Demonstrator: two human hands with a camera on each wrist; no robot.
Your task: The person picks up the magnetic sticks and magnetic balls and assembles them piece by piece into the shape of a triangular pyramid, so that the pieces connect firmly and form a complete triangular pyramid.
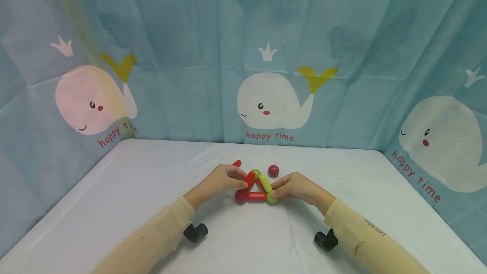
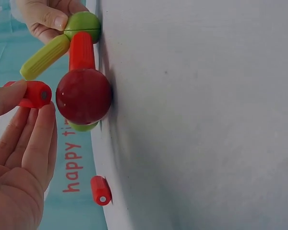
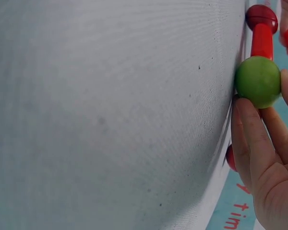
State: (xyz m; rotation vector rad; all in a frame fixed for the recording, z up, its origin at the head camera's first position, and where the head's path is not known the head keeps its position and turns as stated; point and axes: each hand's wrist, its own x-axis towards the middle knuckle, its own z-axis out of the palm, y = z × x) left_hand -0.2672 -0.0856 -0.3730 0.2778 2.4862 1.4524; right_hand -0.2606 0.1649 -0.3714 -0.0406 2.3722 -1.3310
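Observation:
My left hand [image 1: 227, 176] pinches a red magnetic rod [image 2: 37, 94] between thumb and fingers, its grey end disc facing the dark red ball [image 2: 84, 96]. A second red rod [image 1: 256, 196] joins that ball to a green ball [image 3: 258, 81] along the front of a small triangle on the table. My right hand [image 1: 298, 188] holds this green ball between thumb and fingertips. From it a yellow-green rod [image 2: 44, 58] slants upward, its far end free in the left wrist view. Another green ball [image 1: 256, 173] sits at the triangle's back corner, partly hidden.
Behind the triangle, a loose dark red ball [image 1: 273, 171] lies on the white tabletop [image 1: 160, 160]. One more red rod [image 2: 101, 190] lies beyond my left hand. A blue whale-print curtain [image 1: 182, 96] hangs around the table's back and sides.

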